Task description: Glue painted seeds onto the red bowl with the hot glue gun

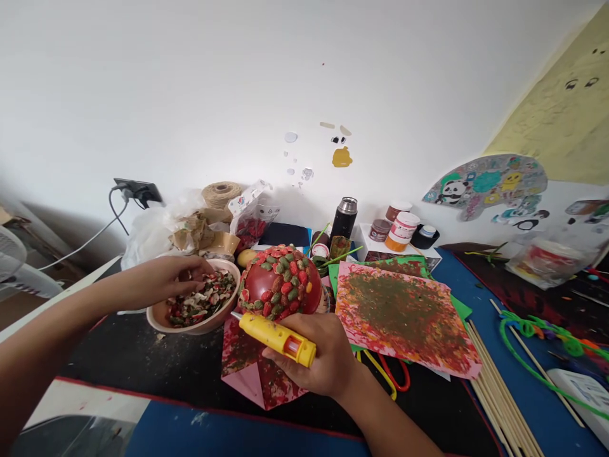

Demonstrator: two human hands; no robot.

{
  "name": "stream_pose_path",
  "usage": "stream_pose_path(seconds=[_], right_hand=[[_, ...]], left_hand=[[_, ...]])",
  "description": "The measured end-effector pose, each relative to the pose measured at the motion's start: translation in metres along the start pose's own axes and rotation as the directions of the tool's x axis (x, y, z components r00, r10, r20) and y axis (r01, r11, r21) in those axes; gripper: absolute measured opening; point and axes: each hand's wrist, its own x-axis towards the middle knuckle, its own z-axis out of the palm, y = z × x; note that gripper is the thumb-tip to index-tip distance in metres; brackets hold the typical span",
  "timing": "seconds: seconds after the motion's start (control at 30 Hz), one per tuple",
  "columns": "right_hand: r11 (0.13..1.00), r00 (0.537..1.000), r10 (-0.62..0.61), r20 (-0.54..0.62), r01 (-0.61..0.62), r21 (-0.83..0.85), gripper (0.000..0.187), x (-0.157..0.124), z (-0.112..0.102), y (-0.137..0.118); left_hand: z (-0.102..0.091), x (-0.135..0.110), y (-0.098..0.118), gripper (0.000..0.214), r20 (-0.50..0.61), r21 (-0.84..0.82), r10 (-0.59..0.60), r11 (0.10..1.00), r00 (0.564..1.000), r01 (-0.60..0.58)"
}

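My right hand is wrapped round a yellow glue gun, whose nozzle points left at the lower edge of a dark red ball partly covered with red and green painted shells. My left hand reaches into a beige bowl of red, green and white shells, with the fingertips curled down among them. What the fingers pinch, if anything, is hidden. The ball rests on a paint-spattered pink sheet just right of the bowl.
A large painted sheet lies to the right, with wooden sticks and green pipe cleaners beyond. Paint jars, a black flask, a twine spool and plastic bags line the wall. Red-handled scissors lie by my wrist.
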Motion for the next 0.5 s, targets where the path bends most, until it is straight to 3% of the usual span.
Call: stream_pose_path(seconds=[0.13, 0.27, 0.37, 0.5], right_hand=[[1.000, 1.000, -0.003, 0.014, 0.003, 0.007, 0.038, -0.001, 0.001, 0.000], [1.000, 0.999, 0.007, 0.042, -0.007, -0.015, 0.037, -0.004, 0.002, 0.002], [1.000, 1.000, -0.015, 0.019, 0.016, -0.006, 0.033, -0.004, 0.002, 0.002], [0.999, 0.999, -0.034, -0.002, 0.034, 0.010, 0.032, -0.001, 0.001, -0.001]], left_hand=[[-0.002, 0.000, -0.004, 0.042, 0.062, -0.079, 0.003, 0.997, 0.998, 0.002], [-0.001, -0.002, -0.005, 0.044, 0.077, -0.104, 0.002, 0.995, 0.997, 0.006], [0.001, -0.002, -0.002, 0.051, 0.054, -0.108, 0.004, 0.994, 0.999, 0.002], [0.008, -0.002, 0.006, 0.046, 0.010, -0.080, 0.007, 0.997, 1.000, -0.006]])
